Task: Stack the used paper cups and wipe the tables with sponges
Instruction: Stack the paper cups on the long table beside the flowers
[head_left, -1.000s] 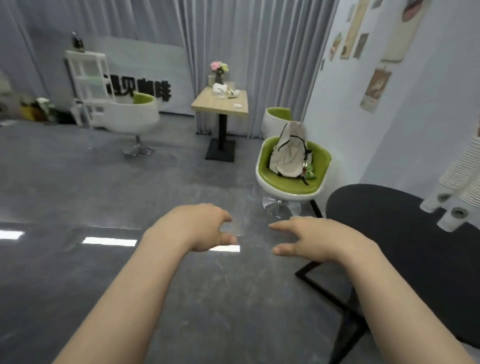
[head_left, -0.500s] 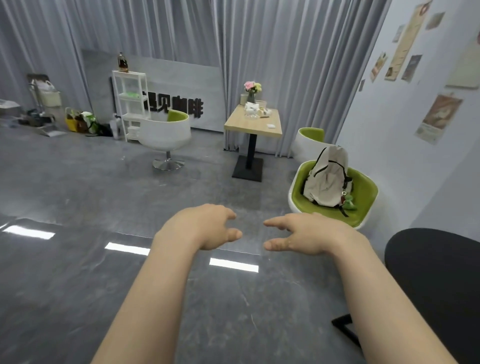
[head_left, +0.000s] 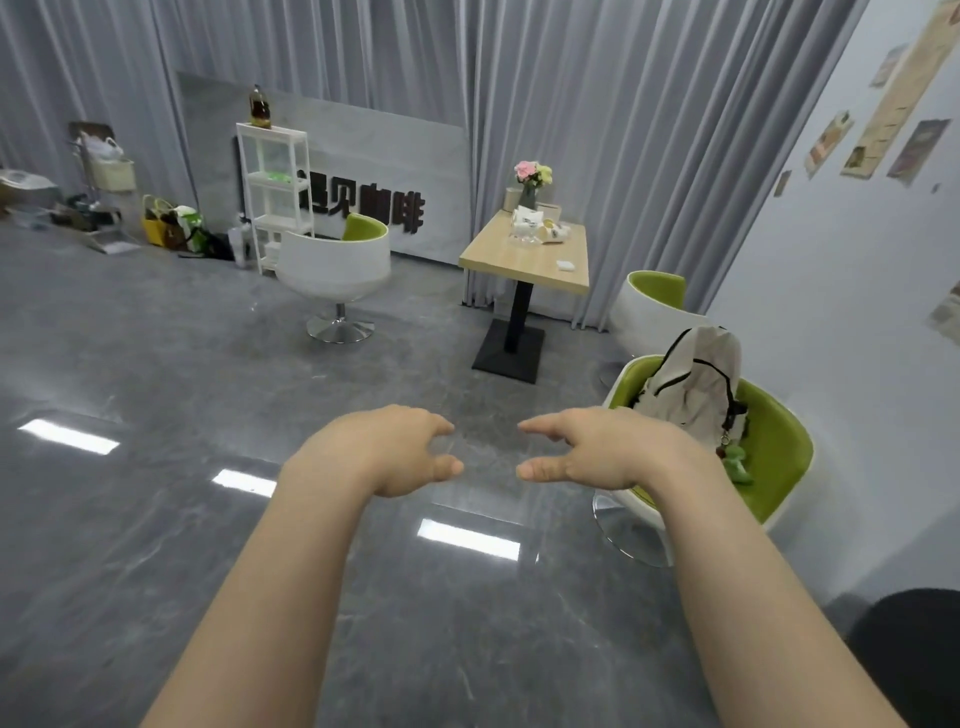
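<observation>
Black block lettering (head_left: 363, 208) is being shown on the grey panel at upper centre, partly hidden by a white shelf unit (head_left: 272, 192), so it cannot be read whole. A brown bottle (head_left: 260, 108) is being carried on the shelf's top. The paper cups (head_left: 540, 228) are being seen lying on the wooden worktop (head_left: 524, 260) at upper right of centre, beside a vase of flowers (head_left: 531, 179). A white backpack (head_left: 696, 384) is being held in the green chair (head_left: 774, 452) at right. The left hand (head_left: 384, 452) and right hand (head_left: 602, 447) are being held out at centre, fingers loosely curled, nothing gripped.
</observation>
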